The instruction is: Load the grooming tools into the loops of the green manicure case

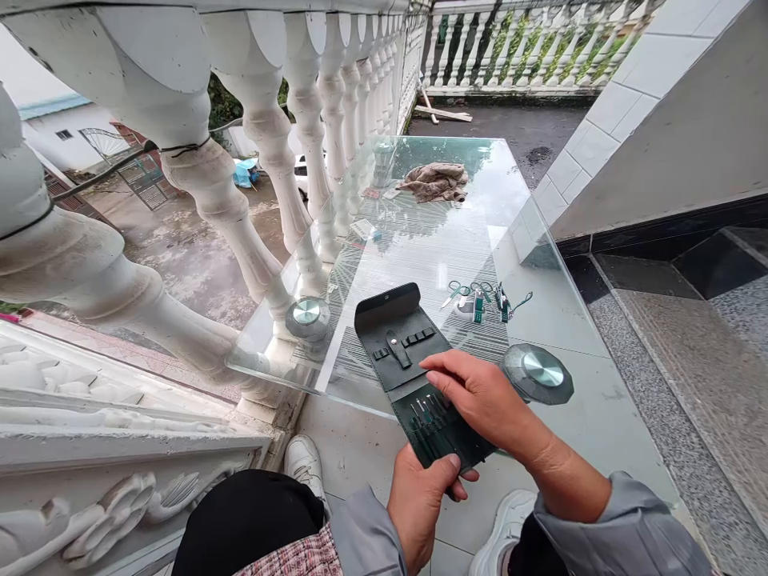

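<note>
A black manicure case (396, 376) lies unfolded and tilted above the near edge of the glass table. My left hand (417, 496) grips its lower end, thumb on top and fingers beneath. In the lower panel sits a row of slim metal manicure tools (427, 410) with dark handles. The upper panel has elastic loops and a small snapped strap (397, 349), with nothing in them. My right hand (480, 392) is over the case's right side, index finger and thumb stretched out; its other fingers are partly hidden. Beyond the case, small scissors (454, 293) and nail clippers (478, 306) lie on the glass.
The glass table (576, 312) has round metal-capped supports (543, 370). A crumpled brown cloth (435, 182) lies at its far end. White balusters (267, 136) run along the left. Stone steps (690, 352) rise on the right.
</note>
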A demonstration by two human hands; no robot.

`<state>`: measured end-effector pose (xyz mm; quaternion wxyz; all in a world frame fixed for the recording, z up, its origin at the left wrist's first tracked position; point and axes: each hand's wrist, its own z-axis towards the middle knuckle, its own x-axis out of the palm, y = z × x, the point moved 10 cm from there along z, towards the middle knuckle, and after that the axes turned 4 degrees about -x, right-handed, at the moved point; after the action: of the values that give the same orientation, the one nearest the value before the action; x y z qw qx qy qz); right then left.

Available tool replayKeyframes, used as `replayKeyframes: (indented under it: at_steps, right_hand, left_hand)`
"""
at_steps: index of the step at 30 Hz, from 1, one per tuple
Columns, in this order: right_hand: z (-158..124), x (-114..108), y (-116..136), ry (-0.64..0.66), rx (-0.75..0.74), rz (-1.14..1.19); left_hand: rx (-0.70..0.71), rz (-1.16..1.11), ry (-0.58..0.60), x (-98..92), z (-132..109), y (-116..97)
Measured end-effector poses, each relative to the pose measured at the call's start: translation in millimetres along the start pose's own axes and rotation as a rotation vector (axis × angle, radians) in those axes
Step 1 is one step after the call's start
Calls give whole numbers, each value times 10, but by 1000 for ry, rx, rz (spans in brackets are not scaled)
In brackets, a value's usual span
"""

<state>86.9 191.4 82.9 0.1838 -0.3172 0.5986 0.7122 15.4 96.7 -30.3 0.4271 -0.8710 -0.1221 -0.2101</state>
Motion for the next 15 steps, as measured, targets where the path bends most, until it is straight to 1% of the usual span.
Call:
replayKeyframes:
  at_steps: [6,8,9,10,11,13,15]
  right_hand:
    - [-93,-360,-219,-214,89,14]
    - [-142,-451,-274,-257,112,6]
    - [-164,-472,-283,-255,115,-3]
    - [-185,-467,-280,-229,113,-13]
    - [-207,-431,-267,-176,107,-21]
    - [-277,-284,-216,-14,82,-47]
    - [-408,-95,-175,162,63,-119]
  left_hand:
    - [-15,-135,106,55,-45,55]
    - [-33,-180,126,52,-53,86]
    - [-38,-189,129,48,-55,96]
    - [-40,-185,128,43,-54,99]
    - [-37,-175,123,37,-53,95]
    - [-26,-154,102,24,-47,80]
    - [-9,-144,78,9,-40,68]
